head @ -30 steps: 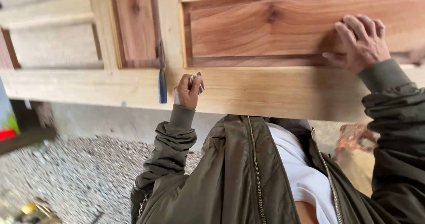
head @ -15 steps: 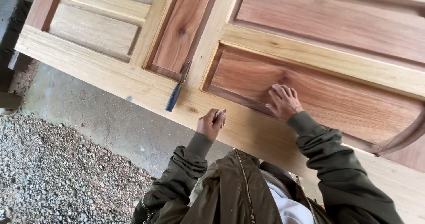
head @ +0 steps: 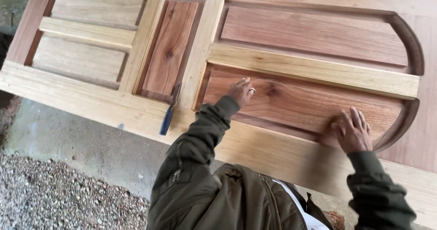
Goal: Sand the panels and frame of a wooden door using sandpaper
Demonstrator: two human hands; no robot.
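Concrete floor [head: 82, 139] runs under the near edge of the work, giving way to loose gravel [head: 54, 198] at lower left. Above it lies a large panelled wooden door [head: 282, 155], flat, pale frame rails with reddish inset panels; its right end has a curved, arched moulding [head: 412, 43]. Person wears an olive zip jacket [head: 218, 198] over a white shirt. Left hand [head: 240, 92] is extended onto the lower reddish panel [head: 300, 102] near that panel's left end, fingers curled around a small pale object [head: 251, 90] (too small to identify; possibly a scrap of abrasive or a filler piece), which is pressed against or just above the panel surface. Right hand [head: 353, 132] lies further right on the same panel, near its lower moulded edge, fingers spread wide and flat on the wood, holding nothing. The two hands are well apart. A chisel [head: 169, 111] with a blue handle and slim metal blade lies loose on the door, blade pointing away from the person along the narrow upright reddish panel [head: 170, 43], handle resting on the bottom rail; it sits to the left of the left hand, near but not touched. Further left, two paler rectangular panels [head: 86, 34] are separated by a light rail. Grain and a dark knot [head: 272, 91] show clearly just right of the left hand.
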